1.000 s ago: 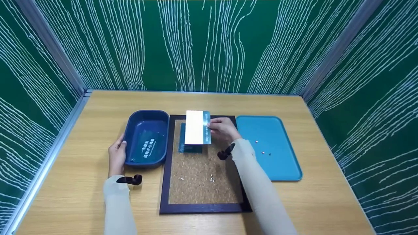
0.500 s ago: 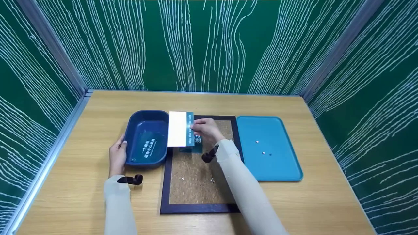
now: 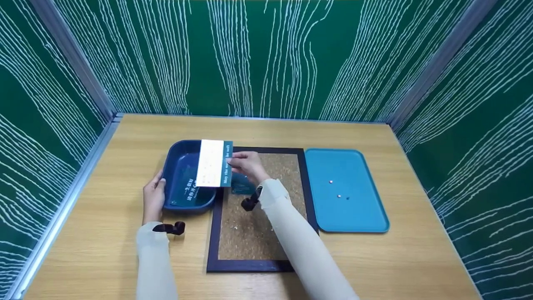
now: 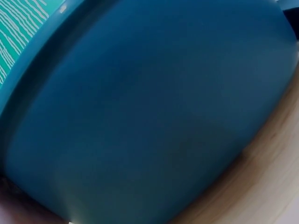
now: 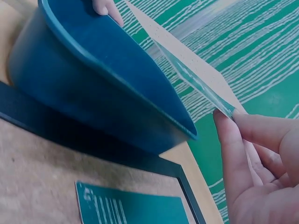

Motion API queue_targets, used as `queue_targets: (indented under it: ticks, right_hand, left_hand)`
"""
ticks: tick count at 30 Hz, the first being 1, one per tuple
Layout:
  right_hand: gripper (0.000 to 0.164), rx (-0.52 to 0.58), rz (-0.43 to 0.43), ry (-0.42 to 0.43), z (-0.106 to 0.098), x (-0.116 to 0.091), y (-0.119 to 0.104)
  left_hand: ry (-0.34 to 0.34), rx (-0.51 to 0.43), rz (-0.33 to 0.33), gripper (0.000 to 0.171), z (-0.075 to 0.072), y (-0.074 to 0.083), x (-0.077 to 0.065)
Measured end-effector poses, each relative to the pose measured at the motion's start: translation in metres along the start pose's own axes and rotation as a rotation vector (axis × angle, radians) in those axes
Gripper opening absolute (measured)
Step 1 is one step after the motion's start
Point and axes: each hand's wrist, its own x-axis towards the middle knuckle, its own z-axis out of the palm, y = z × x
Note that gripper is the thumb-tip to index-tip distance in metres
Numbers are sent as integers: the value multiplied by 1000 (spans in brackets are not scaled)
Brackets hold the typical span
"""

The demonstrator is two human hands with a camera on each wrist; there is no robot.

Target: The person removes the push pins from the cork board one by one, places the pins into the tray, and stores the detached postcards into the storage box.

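Observation:
My right hand (image 3: 249, 166) pinches one edge of a card (image 3: 210, 162), white on the side facing up with a green printed strip. The card hangs over the right side of a deep blue plastic bin (image 3: 176, 157). In the right wrist view, thumb and fingertip nip the card (image 5: 191, 70) above the bin's rim. My left hand (image 3: 154, 196) grips the bin's left side, thumb at the rim. A green card (image 3: 183, 196) with white lettering lies inside the bin, partly hidden. Another green card (image 3: 242, 184) lies on the framed corkboard (image 3: 245, 246), partly behind my right hand.
A flat light-blue tray (image 3: 347, 166) with several tiny pieces (image 3: 339, 196) sits right of the corkboard. Small shiny bits (image 3: 235, 228) lie on the cork. The wooden table (image 3: 91, 233) is bounded by green walls (image 3: 287, 62) with white lines.
My right hand has carried the card leftward, from above the corkboard to over the bin. The left hand keeps its hold on the bin.

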Motion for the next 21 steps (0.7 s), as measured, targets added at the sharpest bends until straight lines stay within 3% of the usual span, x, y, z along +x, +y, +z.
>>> queue_targets:
  ticks: [6, 13, 21]
  right_hand:
    - [19, 8, -7, -24, 14, -2, -3]
    - [16, 6, -34, -37, 30, -1, 0]
    - [17, -5, -47, -42, 42, -2, 4]
  left_hand:
    - [-20, 10, -17, 46, -1, 2, 1]
    - [-12, 48, 51, 45, -3, -1, 1]
    - [-9, 17, 9, 45, -1, 0, 1]
